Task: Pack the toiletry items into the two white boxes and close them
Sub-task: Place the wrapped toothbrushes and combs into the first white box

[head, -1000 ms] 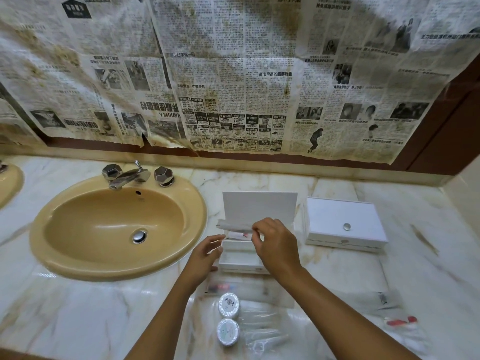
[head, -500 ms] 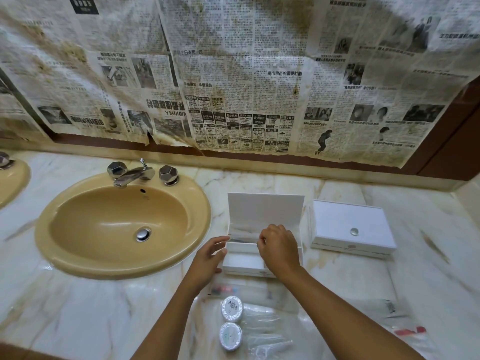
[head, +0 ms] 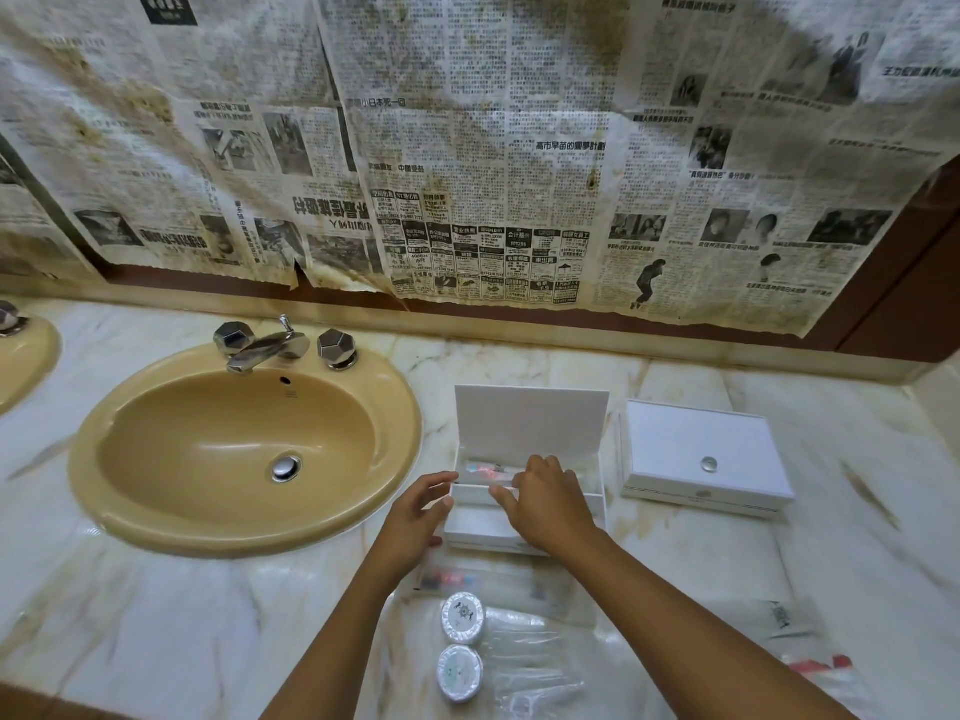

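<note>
Right of the sink (head: 244, 449), the open white box (head: 530, 428) stood with its lid upright, a clear sachet (head: 485, 467) apparently inside, the right hand (head: 550, 498) loosely curled over it grasping nothing, the left hand (head: 415, 517) spread against its left wall, the closed white box (head: 701, 454) further right.

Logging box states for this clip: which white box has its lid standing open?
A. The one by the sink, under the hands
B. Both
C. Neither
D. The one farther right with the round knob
A: the box by the sink has its lid standing up behind both hands, while the box with the knob lies shut.
</note>
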Demonstrator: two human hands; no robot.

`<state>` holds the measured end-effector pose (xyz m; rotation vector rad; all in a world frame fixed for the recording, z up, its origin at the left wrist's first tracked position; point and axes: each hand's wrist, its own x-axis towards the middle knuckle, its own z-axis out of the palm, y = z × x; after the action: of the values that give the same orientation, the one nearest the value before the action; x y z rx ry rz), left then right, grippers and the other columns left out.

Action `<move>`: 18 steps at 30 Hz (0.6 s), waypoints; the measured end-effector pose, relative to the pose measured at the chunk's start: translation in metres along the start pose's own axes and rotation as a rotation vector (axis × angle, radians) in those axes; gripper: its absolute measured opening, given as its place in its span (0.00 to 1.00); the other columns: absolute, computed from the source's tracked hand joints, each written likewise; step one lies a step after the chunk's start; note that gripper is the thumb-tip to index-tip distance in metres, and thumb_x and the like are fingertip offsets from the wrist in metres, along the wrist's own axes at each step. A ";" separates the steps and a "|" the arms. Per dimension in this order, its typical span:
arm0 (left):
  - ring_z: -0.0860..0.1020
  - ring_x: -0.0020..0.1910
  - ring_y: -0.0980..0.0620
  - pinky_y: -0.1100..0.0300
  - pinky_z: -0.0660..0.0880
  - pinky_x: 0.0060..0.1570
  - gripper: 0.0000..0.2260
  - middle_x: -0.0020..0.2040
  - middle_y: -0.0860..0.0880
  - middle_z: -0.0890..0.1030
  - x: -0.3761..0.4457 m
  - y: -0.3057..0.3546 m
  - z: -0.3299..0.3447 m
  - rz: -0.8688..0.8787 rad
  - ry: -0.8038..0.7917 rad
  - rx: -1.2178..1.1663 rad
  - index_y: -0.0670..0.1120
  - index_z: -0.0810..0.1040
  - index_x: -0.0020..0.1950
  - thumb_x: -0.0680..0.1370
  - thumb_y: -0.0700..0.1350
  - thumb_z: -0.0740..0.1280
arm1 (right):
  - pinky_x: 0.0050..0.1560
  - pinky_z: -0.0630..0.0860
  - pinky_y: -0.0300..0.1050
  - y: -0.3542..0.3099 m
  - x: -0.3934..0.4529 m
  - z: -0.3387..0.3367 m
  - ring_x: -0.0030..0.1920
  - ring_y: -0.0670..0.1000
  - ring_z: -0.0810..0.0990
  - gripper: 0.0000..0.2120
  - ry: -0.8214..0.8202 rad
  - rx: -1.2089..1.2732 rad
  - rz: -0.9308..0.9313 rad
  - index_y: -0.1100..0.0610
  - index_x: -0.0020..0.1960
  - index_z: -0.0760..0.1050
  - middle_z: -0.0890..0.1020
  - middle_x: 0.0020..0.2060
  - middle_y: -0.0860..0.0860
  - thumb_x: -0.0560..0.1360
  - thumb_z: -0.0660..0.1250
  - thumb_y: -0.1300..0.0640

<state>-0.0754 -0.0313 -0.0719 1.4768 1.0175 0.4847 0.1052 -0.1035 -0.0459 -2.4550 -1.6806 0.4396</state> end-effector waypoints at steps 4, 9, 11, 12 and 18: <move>0.73 0.64 0.59 0.57 0.79 0.45 0.11 0.64 0.58 0.75 -0.001 0.000 0.001 0.006 0.001 -0.008 0.58 0.76 0.61 0.81 0.45 0.63 | 0.64 0.66 0.49 0.000 -0.004 0.004 0.63 0.53 0.68 0.23 0.028 0.042 -0.062 0.49 0.69 0.70 0.73 0.62 0.51 0.80 0.54 0.40; 0.73 0.64 0.58 0.57 0.79 0.47 0.11 0.64 0.57 0.75 -0.001 0.000 0.002 0.008 0.005 -0.001 0.58 0.75 0.61 0.81 0.45 0.62 | 0.65 0.64 0.53 0.001 -0.005 0.007 0.65 0.53 0.65 0.27 -0.054 -0.024 -0.083 0.44 0.71 0.66 0.70 0.64 0.50 0.77 0.50 0.33; 0.73 0.64 0.58 0.58 0.78 0.47 0.11 0.64 0.57 0.75 -0.002 0.000 0.002 0.009 0.006 -0.001 0.58 0.75 0.61 0.81 0.45 0.62 | 0.64 0.63 0.53 0.001 -0.002 0.006 0.65 0.53 0.65 0.28 -0.078 0.000 -0.058 0.43 0.70 0.68 0.70 0.62 0.50 0.77 0.49 0.32; 0.73 0.64 0.59 0.58 0.78 0.47 0.11 0.64 0.58 0.75 -0.002 0.000 0.003 0.010 0.006 -0.003 0.58 0.75 0.61 0.82 0.45 0.62 | 0.64 0.63 0.53 0.001 -0.001 0.005 0.65 0.53 0.64 0.28 -0.096 0.014 -0.045 0.42 0.69 0.68 0.70 0.62 0.50 0.76 0.49 0.31; 0.73 0.63 0.59 0.56 0.78 0.47 0.11 0.63 0.59 0.76 -0.003 0.002 0.004 0.014 0.007 -0.003 0.58 0.75 0.61 0.82 0.44 0.62 | 0.67 0.60 0.57 -0.001 0.003 -0.007 0.68 0.54 0.63 0.31 -0.208 0.020 -0.015 0.43 0.70 0.68 0.70 0.66 0.52 0.75 0.47 0.29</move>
<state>-0.0736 -0.0357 -0.0702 1.4807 1.0124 0.5017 0.1071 -0.1003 -0.0393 -2.4545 -1.7584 0.7286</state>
